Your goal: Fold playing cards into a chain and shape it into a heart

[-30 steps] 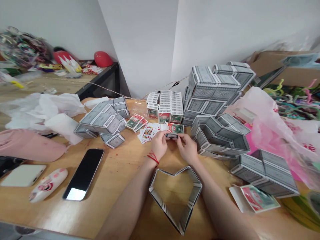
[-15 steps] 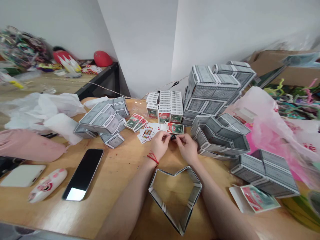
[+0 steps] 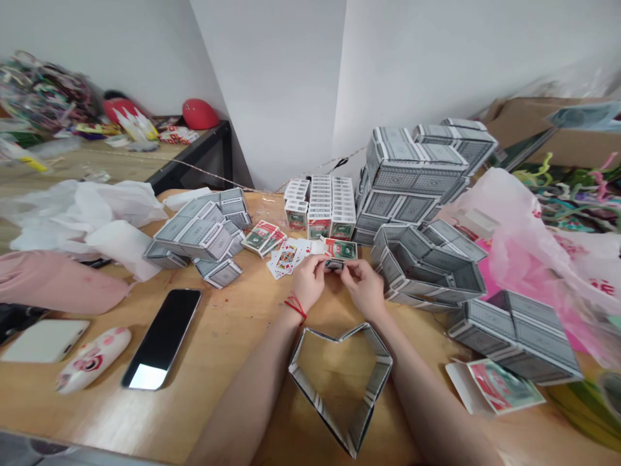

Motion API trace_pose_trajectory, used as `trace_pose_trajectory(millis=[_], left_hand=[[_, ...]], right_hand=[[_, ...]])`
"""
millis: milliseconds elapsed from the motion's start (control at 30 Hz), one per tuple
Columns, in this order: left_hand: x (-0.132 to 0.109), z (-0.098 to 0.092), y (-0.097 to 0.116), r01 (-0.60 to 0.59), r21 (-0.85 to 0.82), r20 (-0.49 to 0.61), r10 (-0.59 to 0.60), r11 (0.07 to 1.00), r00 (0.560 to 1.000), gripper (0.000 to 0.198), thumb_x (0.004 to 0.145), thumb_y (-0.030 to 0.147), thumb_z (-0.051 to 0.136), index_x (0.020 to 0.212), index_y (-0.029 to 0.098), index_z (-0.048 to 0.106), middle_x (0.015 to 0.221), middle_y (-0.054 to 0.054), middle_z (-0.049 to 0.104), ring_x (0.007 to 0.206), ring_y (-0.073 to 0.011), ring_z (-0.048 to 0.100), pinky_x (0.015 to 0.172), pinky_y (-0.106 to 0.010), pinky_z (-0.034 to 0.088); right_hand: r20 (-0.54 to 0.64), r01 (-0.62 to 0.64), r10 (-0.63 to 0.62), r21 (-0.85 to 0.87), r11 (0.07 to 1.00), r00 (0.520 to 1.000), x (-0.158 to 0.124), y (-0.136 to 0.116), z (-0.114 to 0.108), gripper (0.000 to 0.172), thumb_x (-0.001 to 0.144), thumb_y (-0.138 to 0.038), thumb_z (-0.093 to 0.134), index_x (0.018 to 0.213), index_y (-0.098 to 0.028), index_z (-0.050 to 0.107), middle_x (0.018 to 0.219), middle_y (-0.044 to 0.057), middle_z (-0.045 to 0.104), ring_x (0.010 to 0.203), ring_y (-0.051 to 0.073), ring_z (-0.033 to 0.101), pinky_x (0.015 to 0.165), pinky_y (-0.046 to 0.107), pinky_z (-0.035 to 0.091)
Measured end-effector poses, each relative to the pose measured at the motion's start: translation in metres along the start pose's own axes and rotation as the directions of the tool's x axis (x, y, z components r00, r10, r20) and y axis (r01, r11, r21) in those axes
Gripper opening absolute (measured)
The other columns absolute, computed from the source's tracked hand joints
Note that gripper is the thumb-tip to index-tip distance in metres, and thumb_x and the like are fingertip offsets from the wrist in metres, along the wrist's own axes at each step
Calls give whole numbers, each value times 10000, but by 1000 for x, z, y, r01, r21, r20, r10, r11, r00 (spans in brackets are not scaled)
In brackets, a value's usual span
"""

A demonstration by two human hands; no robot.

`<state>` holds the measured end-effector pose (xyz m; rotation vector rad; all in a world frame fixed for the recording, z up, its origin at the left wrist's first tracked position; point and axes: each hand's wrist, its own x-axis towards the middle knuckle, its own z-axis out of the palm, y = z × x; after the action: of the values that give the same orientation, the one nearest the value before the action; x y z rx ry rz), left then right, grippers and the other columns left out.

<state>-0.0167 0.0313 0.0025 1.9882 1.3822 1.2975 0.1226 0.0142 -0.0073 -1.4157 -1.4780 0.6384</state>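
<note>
My left hand (image 3: 309,283), with a red string on its wrist, pinches the left end of a small folded card piece (image 3: 334,265). The fingers of my right hand (image 3: 365,285) close on its right end. Between my forearms a heart-shaped frame of joined cards (image 3: 317,402) stands on the table. Loose playing cards (image 3: 286,256) lie fanned out just left of my left hand. A green and red card box (image 3: 341,248) lies behind the piece. Right of my right hand are open shapes built of grey-backed cards (image 3: 427,283).
Stacked card structures (image 3: 407,175) rise at the back right, near a pink plastic bag (image 3: 524,239). Card boxes (image 3: 319,204) stand in rows at the back. Left are another card structure (image 3: 194,230), a phone (image 3: 162,338) and a pink pouch (image 3: 63,283).
The dark piece between my fingertips has turned and now shows more of its grey patterned face. My hands have barely shifted.
</note>
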Motion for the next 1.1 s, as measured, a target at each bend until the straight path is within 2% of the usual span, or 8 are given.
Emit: trace_pose_trajectory(millis=[133,300,533,733,900,1100], left_hand=[[0,2,2,43,-43,6,-43,998,999,68,769,204,497,763,159,547,759,-23,602,695,-103,566,629,-207,470],[-1,3,2,19,-3,-8,-19,1000,1000,76,771,165,475,788,161,548,788,-31,606,727,-112,567,642,-216,469],[1,0,-3,-45,52,4,45,998,999,319,711,-12,380,897,175,560,886,-34,624,818,-126,577,746,-247,460],[0,0,-9,-12,15,49,11,1000,999,422,666,-56,354,947,182,559,930,-29,625,787,-120,601,736,-242,474],[0,1,-7,34,-73,63,-30,997,998,320,765,29,361,979,181,544,941,-39,621,685,-94,613,677,-226,491],[1,3,-3,39,-72,37,-37,997,999,215,783,177,472,986,182,542,950,-50,617,768,-118,599,705,-246,494]], right_hand=[[-4,11,-11,-4,1000,1000,0,-2,0,223,755,-393,490,811,-192,569,763,35,659,679,159,618,641,276,472],[4,34,-34,-38,999,999,0,-4,-1,218,767,-383,475,819,-198,576,762,25,657,681,152,612,647,270,468],[8,25,-25,-23,999,1000,-1,1,0,223,776,-354,452,900,-199,555,804,37,661,718,168,618,675,300,475],[5,11,-11,-6,1000,1000,0,0,2,234,784,-324,434,952,-192,530,794,34,649,697,152,602,672,288,468],[-38,21,-26,-138,990,999,3,-4,0,336,741,-354,485,1026,-178,509,840,44,622,570,125,528,563,260,441],[-4,17,-19,-229,973,1000,3,-3,-1,252,751,-318,462,937,-177,557,811,42,629,605,139,532,605,272,435]])
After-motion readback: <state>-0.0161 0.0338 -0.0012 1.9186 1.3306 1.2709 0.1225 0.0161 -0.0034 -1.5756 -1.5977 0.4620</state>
